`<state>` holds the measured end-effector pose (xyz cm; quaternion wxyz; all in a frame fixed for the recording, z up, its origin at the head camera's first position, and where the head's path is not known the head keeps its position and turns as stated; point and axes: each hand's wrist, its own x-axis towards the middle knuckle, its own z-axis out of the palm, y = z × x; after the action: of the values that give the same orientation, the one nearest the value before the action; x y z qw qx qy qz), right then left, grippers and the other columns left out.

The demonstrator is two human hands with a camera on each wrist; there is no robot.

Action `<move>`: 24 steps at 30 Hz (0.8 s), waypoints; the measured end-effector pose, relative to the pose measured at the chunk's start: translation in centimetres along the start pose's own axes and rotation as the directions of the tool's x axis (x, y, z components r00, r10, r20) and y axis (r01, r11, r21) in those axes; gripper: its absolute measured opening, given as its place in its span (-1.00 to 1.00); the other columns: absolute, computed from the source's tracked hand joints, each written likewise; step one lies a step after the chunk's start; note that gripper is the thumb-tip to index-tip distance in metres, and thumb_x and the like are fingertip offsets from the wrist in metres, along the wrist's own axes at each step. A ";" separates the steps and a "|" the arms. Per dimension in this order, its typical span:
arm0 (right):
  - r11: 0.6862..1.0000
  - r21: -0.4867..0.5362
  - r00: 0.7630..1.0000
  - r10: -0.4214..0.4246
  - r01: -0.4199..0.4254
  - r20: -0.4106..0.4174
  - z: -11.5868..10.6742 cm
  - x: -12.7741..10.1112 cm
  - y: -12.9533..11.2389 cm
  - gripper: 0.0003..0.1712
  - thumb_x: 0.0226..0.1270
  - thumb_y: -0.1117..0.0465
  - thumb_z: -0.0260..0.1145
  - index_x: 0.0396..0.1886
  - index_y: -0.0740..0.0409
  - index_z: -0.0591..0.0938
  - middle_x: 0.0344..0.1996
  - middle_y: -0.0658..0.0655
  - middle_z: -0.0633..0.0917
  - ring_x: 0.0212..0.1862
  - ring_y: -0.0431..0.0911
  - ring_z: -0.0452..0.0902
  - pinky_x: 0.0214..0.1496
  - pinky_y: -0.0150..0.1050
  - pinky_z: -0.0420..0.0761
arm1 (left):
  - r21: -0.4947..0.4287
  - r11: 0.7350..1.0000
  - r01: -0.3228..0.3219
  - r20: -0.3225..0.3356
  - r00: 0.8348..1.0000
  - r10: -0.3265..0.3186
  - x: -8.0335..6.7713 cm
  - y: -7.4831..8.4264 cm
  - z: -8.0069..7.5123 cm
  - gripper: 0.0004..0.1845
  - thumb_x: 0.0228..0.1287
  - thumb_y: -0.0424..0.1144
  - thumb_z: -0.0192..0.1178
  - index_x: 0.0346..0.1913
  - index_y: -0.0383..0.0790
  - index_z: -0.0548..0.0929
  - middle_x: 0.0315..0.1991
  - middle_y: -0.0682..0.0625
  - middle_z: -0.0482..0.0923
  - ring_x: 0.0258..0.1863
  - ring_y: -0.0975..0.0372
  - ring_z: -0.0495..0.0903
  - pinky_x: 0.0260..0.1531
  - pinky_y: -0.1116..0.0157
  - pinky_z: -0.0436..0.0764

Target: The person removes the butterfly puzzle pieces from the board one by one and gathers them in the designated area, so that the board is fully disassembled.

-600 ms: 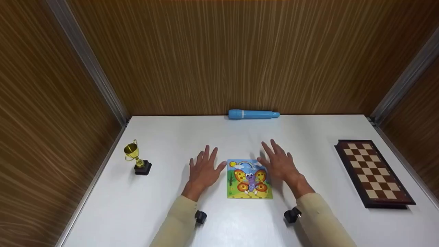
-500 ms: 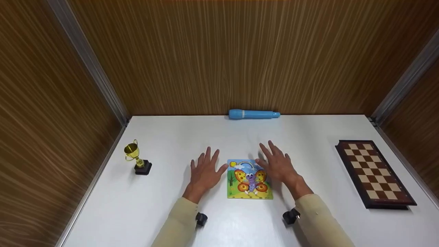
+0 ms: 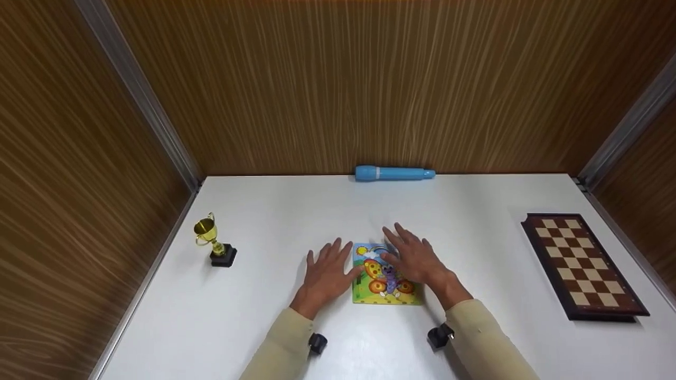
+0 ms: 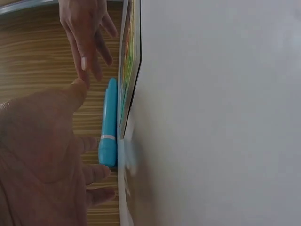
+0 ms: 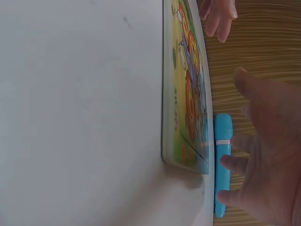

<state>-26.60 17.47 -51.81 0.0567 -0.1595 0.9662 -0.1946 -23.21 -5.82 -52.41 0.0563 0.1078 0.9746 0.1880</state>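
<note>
A square butterfly picture puzzle (image 3: 390, 285) lies flat on the white table between my hands. My left hand (image 3: 326, 274) is over its left edge, fingers spread, the thumb reaching across the picture. Above the upper right part of the puzzle is my right hand (image 3: 417, 259), its fingers also spread; it covers that part from the head view. Both wrist views show the board's thick edge, with the left palm (image 4: 42, 150) and the right palm (image 5: 277, 146) apart from it. Neither hand holds anything.
A blue toy microphone (image 3: 395, 173) lies along the back wall (image 3: 338, 89). On the left stands a small gold trophy cup (image 3: 214, 241) with a black base. A chessboard (image 3: 585, 266) with a dark frame lies on the right side.
Both hands have come closer together and a little toward the person, now covering more of the puzzle. The puzzle itself has stayed in place on the table.
</note>
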 end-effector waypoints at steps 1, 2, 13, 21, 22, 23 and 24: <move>1.000 -0.005 1.000 -0.007 0.007 0.003 0.1 0.0 -0.1 -0.19 0.42 -0.28 0.02 0.56 -0.22 0.02 0.56 0.16 0.00 0.53 0.21 -0.03 0.46 0.33 -0.04 | -0.002 1.000 -0.003 0.003 1.000 0.003 -0.1 0.1 0.0 -0.21 0.35 0.36 -0.16 0.52 0.06 0.11 0.56 -0.07 -0.01 0.54 -0.03 -0.01 0.42 -0.25 -0.11; 1.000 -0.009 1.000 -0.012 0.012 0.008 0.1 0.0 -0.2 -0.19 0.41 -0.29 0.02 0.55 -0.22 0.03 0.56 0.16 0.01 0.53 0.20 -0.02 0.46 0.32 -0.03 | -0.006 1.000 -0.004 0.010 1.000 0.004 -0.1 0.2 0.1 -0.21 0.35 0.36 -0.15 0.52 0.06 0.11 0.56 -0.07 -0.01 0.54 -0.03 -0.01 0.42 -0.25 -0.11; 0.996 -0.010 0.994 -0.089 0.090 0.071 1.0 0.3 -1.4 -0.24 0.41 -0.19 0.11 0.53 -0.15 0.15 0.53 0.15 0.13 0.52 0.15 0.06 0.50 0.22 0.01 | 0.039 0.999 -0.023 0.090 0.996 0.020 -0.5 0.4 0.5 -0.09 0.19 0.46 -0.04 0.50 0.04 0.18 0.56 -0.01 0.01 0.54 -0.02 -0.03 0.40 -0.28 -0.11; 0.994 -0.032 0.990 -0.101 0.105 0.099 1.3 0.7 -2.5 -0.36 0.42 -0.13 0.12 0.46 -0.19 0.30 0.48 0.09 0.26 0.50 0.12 0.12 0.46 0.28 0.06 | -0.002 0.999 -0.037 0.094 0.995 0.037 -0.7 0.5 0.4 0.01 0.06 0.42 0.17 0.50 -0.04 0.19 0.56 -0.06 0.00 0.54 -0.04 -0.04 0.41 -0.23 -0.03; 0.994 -0.035 0.990 -0.103 0.107 0.099 1.3 0.8 -2.6 -0.37 0.42 -0.12 0.12 0.44 -0.19 0.32 0.48 0.09 0.27 0.50 0.10 0.12 0.45 0.29 0.06 | -0.005 0.999 -0.039 0.092 0.995 0.039 -0.7 0.5 0.4 0.01 0.06 0.42 0.19 0.49 -0.04 0.20 0.56 -0.06 0.00 0.54 -0.05 -0.04 0.41 -0.22 -0.02; 0.993 -0.033 0.989 -0.108 0.111 0.097 1.3 0.9 -2.8 -0.39 0.41 -0.11 0.13 0.43 -0.19 0.35 0.47 0.10 0.28 0.50 0.11 0.13 0.45 0.30 0.06 | -0.003 0.999 -0.040 0.093 0.995 0.040 -0.7 0.5 0.4 0.01 0.06 0.41 0.19 0.49 -0.04 0.20 0.56 -0.06 0.00 0.54 -0.04 -0.04 0.41 -0.21 0.00; 0.993 -0.034 0.989 -0.112 0.115 0.094 1.3 0.9 -2.9 -0.40 0.41 -0.10 0.13 0.42 -0.18 0.36 0.46 0.11 0.29 0.49 0.11 0.14 0.44 0.31 0.07 | -0.001 0.999 -0.041 0.093 0.995 0.041 -0.7 0.5 0.4 0.01 0.06 0.42 0.19 0.49 -0.04 0.20 0.56 -0.06 0.00 0.54 -0.04 -0.04 0.41 -0.21 0.01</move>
<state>-26.42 14.15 -51.95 0.0869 -0.2241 0.9555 -0.1711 -22.38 -5.34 -52.55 0.0975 0.1364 0.9687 0.1833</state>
